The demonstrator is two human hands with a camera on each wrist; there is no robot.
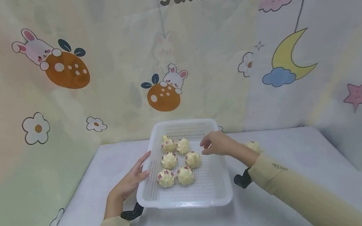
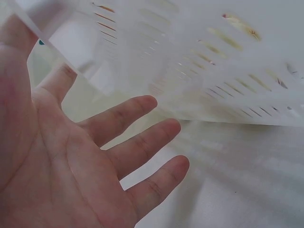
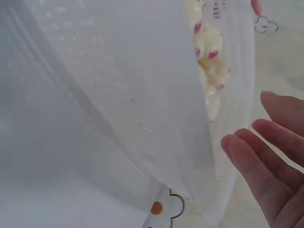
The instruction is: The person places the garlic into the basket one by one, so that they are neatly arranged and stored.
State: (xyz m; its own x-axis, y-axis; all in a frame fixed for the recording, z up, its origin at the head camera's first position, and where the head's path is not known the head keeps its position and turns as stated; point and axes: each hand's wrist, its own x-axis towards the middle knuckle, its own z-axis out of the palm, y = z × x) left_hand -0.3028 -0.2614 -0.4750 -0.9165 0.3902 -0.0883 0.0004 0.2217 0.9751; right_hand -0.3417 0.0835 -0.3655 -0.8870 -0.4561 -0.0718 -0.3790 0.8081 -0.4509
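A white perforated plastic basket (image 1: 187,205) holds several round, pleated cream-coloured pieces with dark red patches, like small buns (image 1: 185,175). They sit mostly in its left half. At the basket's left rim is my left hand (image 1: 128,183), fingers spread and mostly straight, thumb and index finger right at the edge. In the left wrist view, three fingers (image 2: 142,142) stand apart from the slotted wall. Over the right side of the basket hovers my right hand (image 1: 218,144), its fingers loosely bent with nothing between them. The right wrist view shows those fingertips (image 3: 242,147) beside the basket wall.
Another cream-coloured piece (image 1: 253,145) lies on the white table (image 1: 295,159) to the right, partly hidden behind my right forearm. A printed cloth (image 1: 112,80) with bunnies and flowers hangs close behind the basket.
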